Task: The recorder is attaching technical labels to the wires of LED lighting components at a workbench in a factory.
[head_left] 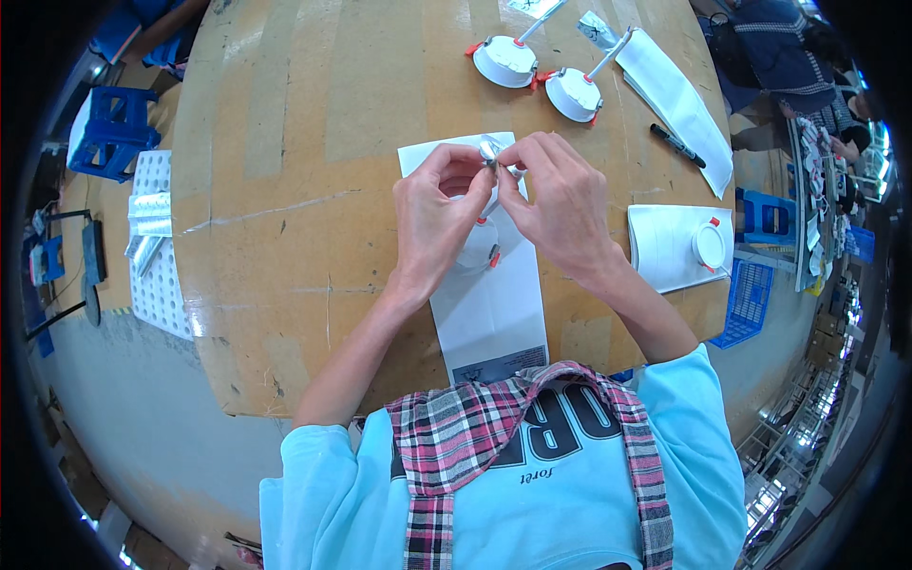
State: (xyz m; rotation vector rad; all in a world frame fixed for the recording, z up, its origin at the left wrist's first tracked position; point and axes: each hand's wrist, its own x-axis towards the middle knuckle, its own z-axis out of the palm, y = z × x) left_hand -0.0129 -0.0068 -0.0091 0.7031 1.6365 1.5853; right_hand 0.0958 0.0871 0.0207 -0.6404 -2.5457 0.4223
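Observation:
My left hand and my right hand meet above a white paper sheet. The fingertips of both are pinched on a small shiny silvery piece, whose exact kind I cannot make out. Below them on the sheet lies a round white downlight with red-tipped clips, partly covered by my left hand. A bit of its cable shows between the hands, and whether it joins the silvery piece is hidden by my fingers.
Two more white downlights with cables lie at the far side. To the right are a long folded white sheet, a black marker, and a stack of white sheets bearing a smaller round lamp. Blue stools stand beyond the table.

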